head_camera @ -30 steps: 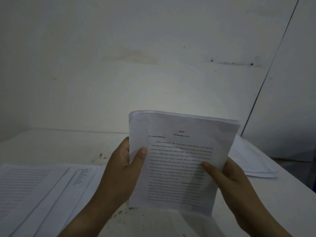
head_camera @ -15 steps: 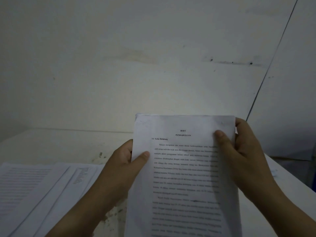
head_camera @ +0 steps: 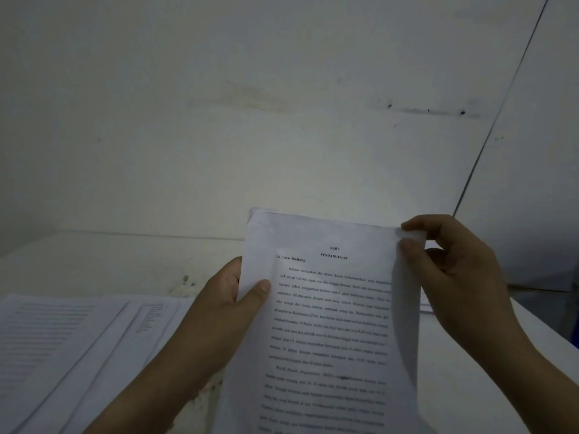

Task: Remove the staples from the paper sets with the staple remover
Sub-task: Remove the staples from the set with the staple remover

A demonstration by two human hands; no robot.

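A stapled set of printed white pages [head_camera: 329, 308] is held upright above the table, its text facing me. My left hand [head_camera: 232, 296] grips the set's left edge, thumb across the front page. My right hand [head_camera: 451, 264] pinches the top right corner of the front sheet between thumb and fingers, and that sheet's right edge curls away from the pages behind it. No staple remover is in view. I cannot make out a staple in the dim light.
More printed paper sets [head_camera: 72, 346] lie fanned on the white table [head_camera: 109, 264] at the left. Another stack's edge [head_camera: 426, 305] shows behind my right hand. A white wall [head_camera: 250, 104] rises just behind the table; the table's right edge drops off at the far right.
My right hand went from the set's lower right edge up to its top right corner and now peels the front sheet's edge back. The set has come nearer to me.
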